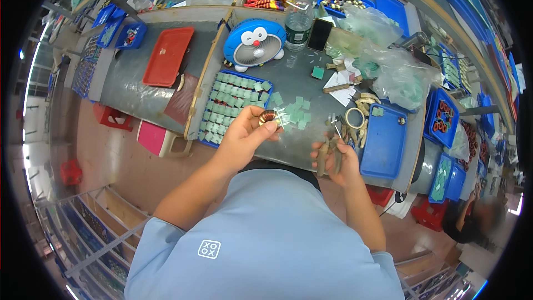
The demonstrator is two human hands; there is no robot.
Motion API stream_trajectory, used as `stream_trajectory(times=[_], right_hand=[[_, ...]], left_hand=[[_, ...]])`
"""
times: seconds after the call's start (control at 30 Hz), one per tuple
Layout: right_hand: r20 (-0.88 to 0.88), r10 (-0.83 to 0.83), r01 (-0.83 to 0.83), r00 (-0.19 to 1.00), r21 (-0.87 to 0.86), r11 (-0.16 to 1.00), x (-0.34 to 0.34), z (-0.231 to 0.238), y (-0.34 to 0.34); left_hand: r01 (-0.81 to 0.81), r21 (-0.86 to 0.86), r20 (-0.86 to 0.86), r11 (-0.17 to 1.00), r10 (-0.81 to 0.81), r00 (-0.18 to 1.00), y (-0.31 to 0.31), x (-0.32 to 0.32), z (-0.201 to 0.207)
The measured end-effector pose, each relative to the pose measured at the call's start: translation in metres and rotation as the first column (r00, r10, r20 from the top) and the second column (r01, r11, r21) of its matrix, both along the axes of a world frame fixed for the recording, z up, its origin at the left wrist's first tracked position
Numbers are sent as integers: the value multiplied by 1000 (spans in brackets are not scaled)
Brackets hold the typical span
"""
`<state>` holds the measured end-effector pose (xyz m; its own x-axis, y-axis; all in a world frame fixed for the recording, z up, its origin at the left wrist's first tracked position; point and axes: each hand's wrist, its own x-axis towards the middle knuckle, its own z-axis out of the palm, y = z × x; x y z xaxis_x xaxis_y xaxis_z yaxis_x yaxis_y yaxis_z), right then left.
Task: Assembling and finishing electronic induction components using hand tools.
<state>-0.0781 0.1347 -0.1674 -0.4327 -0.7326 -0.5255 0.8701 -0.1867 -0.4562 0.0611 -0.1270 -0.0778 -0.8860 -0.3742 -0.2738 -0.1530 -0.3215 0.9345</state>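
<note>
My left hand (241, 138) is closed on a small ring-shaped coil (268, 116) wound with copper-coloured wire, held over the near part of the grey workbench (291, 145). Pale, thin strands or leads show at the coil's right side. Wrapped in my right hand (348, 162) is a pair of pliers (331, 153) with worn, grey-brown handles, its jaws pointing up and away from me. The pliers and coil are apart. Just beyond the coil, several small green square pieces (298, 112) lie scattered on the bench.
Left of my hands, a blue tray (203, 131) holds rows of green-topped pieces. At the right lie a blue tray (383, 153) and a tape roll (354, 117). Farther back are a blue fan (256, 50), a bottle (298, 29), a phone (320, 34) and plastic bags (402, 78).
</note>
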Motion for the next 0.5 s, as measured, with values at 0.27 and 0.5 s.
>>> stream_trajectory(times=[0.27,0.5], right_hand=[[-737,405,-3,541,480,877,50,87,-58],[-799,516,40,310,553,832,51,117,-78]], left_hand=[[23,23,-151,999,-19,988,-5,-6,5],[15,-192,-188,981,-52,981,-10,0,3]])
